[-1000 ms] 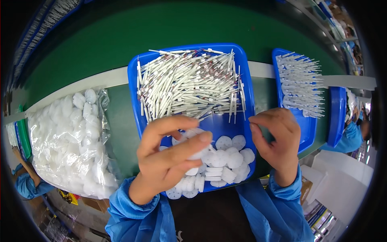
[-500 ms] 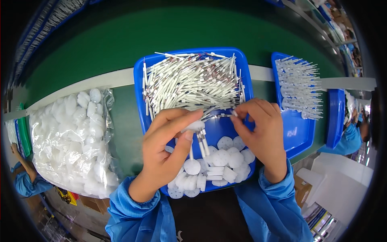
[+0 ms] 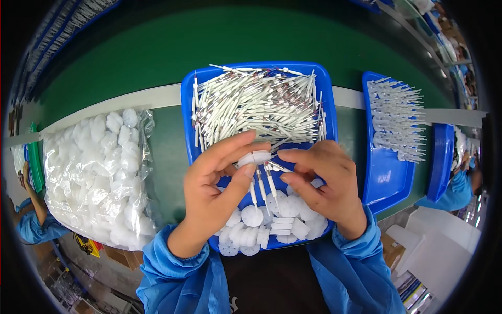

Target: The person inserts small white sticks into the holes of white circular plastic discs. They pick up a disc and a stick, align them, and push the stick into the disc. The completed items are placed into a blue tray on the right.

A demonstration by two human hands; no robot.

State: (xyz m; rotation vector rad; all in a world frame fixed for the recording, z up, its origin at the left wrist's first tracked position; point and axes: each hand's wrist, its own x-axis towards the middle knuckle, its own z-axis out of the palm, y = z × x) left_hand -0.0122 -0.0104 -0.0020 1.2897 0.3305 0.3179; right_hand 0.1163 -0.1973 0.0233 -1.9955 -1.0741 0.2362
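Observation:
A white plastic disc (image 3: 254, 157) is pinched between the thumb and fingers of my left hand (image 3: 215, 180). Several slim white sticks with metal tips (image 3: 261, 187) hang down from it. My right hand (image 3: 328, 180) pinches another white stick (image 3: 278, 166) by the disc's right edge, its tip close to or touching the disc. Below both hands, loose white discs with small holes (image 3: 293, 206) fill the near part of a blue tray (image 3: 329, 112). A large heap of the same slim sticks (image 3: 256, 107) lies in the tray's far part.
On the left lies a clear bag of white discs (image 3: 94, 180). A second blue tray (image 3: 387, 188) on the right holds rows of discs with sticks standing in them (image 3: 396, 120). The green table (image 3: 172, 47) carries a pale strip. Other people's blue sleeves (image 3: 39, 230) show at both sides.
My right hand has brought a stick from the heap's near edge leftward to the disc. The disc in my left hand has turned, and its hanging sticks show more plainly.

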